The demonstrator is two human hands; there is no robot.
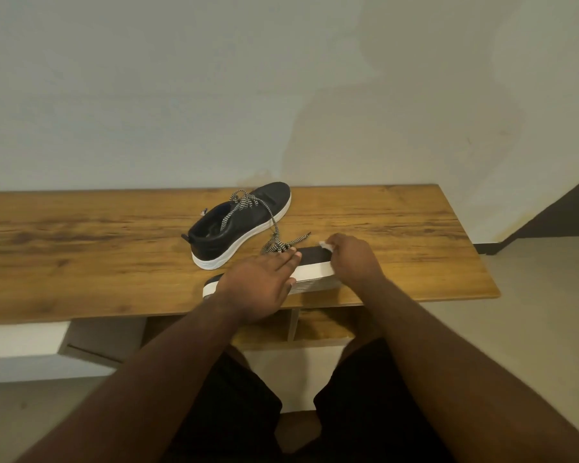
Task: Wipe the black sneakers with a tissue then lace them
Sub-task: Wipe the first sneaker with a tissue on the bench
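Near sneaker [311, 269] lay on its side at tabletop [81, 262] front edge, pinned by flat, open L hand [261, 282] so R hand [351, 259], grip pinching tissue [325, 244], could wipe w/o slipping; 2nd sneaker [241, 225] just behind, loosely laced.

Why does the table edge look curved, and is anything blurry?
Head view: the wide-angle lens bows the wooden table; the near sneaker and both hands look slightly motion-softened; the far sneaker is sharper; soft shadows fall on the wall.
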